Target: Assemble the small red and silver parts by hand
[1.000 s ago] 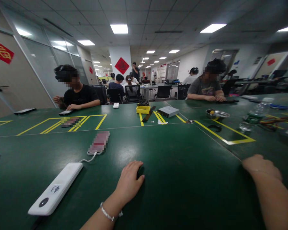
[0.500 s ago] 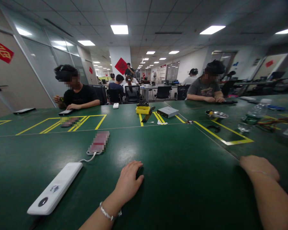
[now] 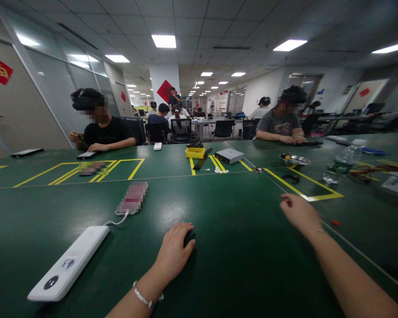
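My left hand [image 3: 175, 247] rests palm down on the green table [image 3: 219, 274], fingers stretched out and the thumb apart, with nothing in it. My right hand [image 3: 300, 214] is over the table to the right, its fingers closed in a pinch. A small red and dark thing [image 3: 287, 200] shows at its fingertips; its kind is too small to tell. Behind that hand, a small red piece [image 3: 334, 222] lies on the table. Left of my left hand are a white power bank [image 3: 71, 263] and a phone [image 3: 132, 198], joined by a white cable [image 3: 119, 219].
Farther back stand a yellow bin [image 3: 195, 153], a grey box [image 3: 229, 155], a metal bowl [image 3: 295, 160] and a plastic bottle [image 3: 344, 162]. A black curved piece [image 3: 291, 179] lies inside yellow tape. Two people wearing headsets sit across the table.
My right hand has moved left and forward from the right side, now with the small red thing at its fingertips. The red piece on the table has come into view. My left hand stays put.
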Available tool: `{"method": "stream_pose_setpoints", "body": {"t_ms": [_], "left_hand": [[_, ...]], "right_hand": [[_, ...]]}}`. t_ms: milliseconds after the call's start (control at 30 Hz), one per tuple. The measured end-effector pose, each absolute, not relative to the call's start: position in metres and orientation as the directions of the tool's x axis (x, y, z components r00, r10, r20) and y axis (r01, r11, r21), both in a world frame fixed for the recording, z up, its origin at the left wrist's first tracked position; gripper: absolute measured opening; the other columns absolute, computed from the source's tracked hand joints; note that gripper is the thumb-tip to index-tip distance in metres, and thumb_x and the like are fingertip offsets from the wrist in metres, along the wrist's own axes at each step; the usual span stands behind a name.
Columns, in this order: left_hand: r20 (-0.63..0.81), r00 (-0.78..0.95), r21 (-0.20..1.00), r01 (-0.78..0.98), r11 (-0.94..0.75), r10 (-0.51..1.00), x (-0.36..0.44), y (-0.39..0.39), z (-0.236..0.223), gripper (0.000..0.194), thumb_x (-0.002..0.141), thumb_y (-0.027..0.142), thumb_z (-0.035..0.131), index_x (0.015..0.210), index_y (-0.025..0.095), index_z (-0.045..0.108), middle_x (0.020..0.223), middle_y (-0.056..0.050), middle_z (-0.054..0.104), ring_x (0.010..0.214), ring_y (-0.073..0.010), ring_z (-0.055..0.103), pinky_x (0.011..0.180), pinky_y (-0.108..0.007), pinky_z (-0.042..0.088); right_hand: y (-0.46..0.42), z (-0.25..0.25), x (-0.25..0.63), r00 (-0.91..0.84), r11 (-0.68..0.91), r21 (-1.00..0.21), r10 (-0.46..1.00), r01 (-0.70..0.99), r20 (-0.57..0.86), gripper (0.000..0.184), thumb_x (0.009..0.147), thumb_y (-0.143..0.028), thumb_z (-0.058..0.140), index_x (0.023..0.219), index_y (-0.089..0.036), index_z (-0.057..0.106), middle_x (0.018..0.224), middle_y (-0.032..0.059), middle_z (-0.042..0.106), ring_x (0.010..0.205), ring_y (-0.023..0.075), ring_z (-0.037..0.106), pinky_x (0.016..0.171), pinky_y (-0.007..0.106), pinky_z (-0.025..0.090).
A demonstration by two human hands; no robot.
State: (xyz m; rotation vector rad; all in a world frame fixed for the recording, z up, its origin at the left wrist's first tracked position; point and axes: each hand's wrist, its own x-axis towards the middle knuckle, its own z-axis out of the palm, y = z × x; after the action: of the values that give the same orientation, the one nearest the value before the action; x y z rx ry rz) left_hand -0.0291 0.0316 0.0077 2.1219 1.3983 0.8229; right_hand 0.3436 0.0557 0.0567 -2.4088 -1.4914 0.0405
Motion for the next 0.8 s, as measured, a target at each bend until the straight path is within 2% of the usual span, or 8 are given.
{"method": "stream_pose_setpoints", "body": {"t_ms": [100,200,267,400,533,633,700,800], "left_hand": [[0.166,0.242,0.824,0.499,-0.27,0.956,-0.025,0.03,0.008,0.029,0.076,0.031,0.05,0.103,0.021,0.055,0.107,-0.007,0.059,0.104,-0.0221,0.05,0.092,-0.038,0.035],[0.031,0.257,0.974,0.209,-0.087,0.966,-0.017,0.027,0.007,0.032,0.077,0.032,0.049,0.105,0.018,0.051,0.101,-0.008,0.063,0.095,-0.0199,0.057,0.084,-0.033,0.041],[0.004,0.297,0.995,0.09,-0.032,0.955,-0.012,0.024,0.007,0.028,0.076,0.03,0.05,0.101,0.017,0.053,0.093,-0.007,0.065,0.087,-0.019,0.059,0.077,-0.03,0.044],[-0.026,0.329,0.996,0.085,-0.003,0.944,-0.009,0.024,0.006,0.017,0.074,0.026,0.051,0.087,0.016,0.057,0.074,-0.002,0.064,0.069,-0.0151,0.058,0.057,-0.023,0.042],[-0.104,0.234,0.992,-0.046,0.118,0.967,-0.015,0.029,0.006,0.023,0.074,0.028,0.05,0.094,0.016,0.05,0.081,-0.004,0.061,0.064,-0.0119,0.057,0.049,-0.02,0.037],[-0.116,0.143,0.982,-0.134,0.135,0.983,-0.018,0.032,0.007,0.025,0.074,0.031,0.05,0.095,0.016,0.048,0.079,-0.003,0.059,0.063,-0.0113,0.056,0.047,-0.019,0.035],[-0.12,0.124,0.975,-0.17,0.14,0.985,-0.019,0.032,0.007,0.026,0.074,0.032,0.051,0.095,0.016,0.047,0.077,-0.002,0.059,0.062,-0.0112,0.056,0.047,-0.019,0.034],[-0.118,0.139,0.97,-0.196,0.144,0.983,-0.018,0.031,0.008,0.027,0.073,0.034,0.053,0.093,0.016,0.047,0.076,-0.002,0.059,0.061,-0.0109,0.056,0.047,-0.019,0.034]], "right_hand": [[0.055,0.048,0.26,0.084,0.009,-0.374,0.969,0.927,0.233,0.03,0.077,-0.027,0.039,0.102,-0.019,0.054,0.094,0.0045,0.057,0.079,0.0137,0.053,0.071,0.025,0.04],[0.035,0.035,0.183,-0.274,0.388,-0.403,0.91,0.829,0.312,0.024,0.075,-0.023,0.042,0.095,-0.02,0.056,0.085,0.0033,0.058,0.074,0.0134,0.052,0.069,0.026,0.041],[0.019,0.028,0.15,-0.415,0.517,-0.373,0.851,0.77,0.323,0.023,0.075,-0.021,0.043,0.094,-0.02,0.056,0.082,0.0031,0.058,0.074,0.0141,0.051,0.069,0.026,0.041],[0.01,0.026,0.139,-0.518,0.59,-0.36,0.807,0.723,0.283,0.031,0.077,-0.028,0.046,0.108,-0.024,0.05,0.087,0.0018,0.058,0.079,0.0147,0.052,0.072,0.027,0.041],[0.035,0.04,0.196,-0.281,0.366,-0.269,0.91,0.891,0.305,0.039,0.081,-0.039,0.04,0.116,-0.021,0.045,0.095,0.0059,0.056,0.084,0.0164,0.052,0.075,0.029,0.041],[0.058,0.047,0.274,0.134,-0.107,-0.101,0.936,0.989,0.326,0.039,0.08,-0.035,0.039,0.111,-0.016,0.05,0.102,0.014,0.05,0.091,0.0239,0.048,0.075,0.036,0.039],[0.063,0.046,0.331,0.44,-0.435,-0.078,0.861,0.897,0.253,0.044,0.077,-0.039,0.039,0.112,-0.014,0.05,0.105,0.0191,0.045,0.095,0.031,0.045,0.07,0.041,0.039],[0.057,0.035,0.403,0.731,-0.715,-0.167,0.68,0.679,0.06,0.055,0.076,-0.05,0.033,0.116,-0.015,0.048,0.113,0.0257,0.036,0.1,0.0392,0.04,0.061,0.044,0.036]]}}
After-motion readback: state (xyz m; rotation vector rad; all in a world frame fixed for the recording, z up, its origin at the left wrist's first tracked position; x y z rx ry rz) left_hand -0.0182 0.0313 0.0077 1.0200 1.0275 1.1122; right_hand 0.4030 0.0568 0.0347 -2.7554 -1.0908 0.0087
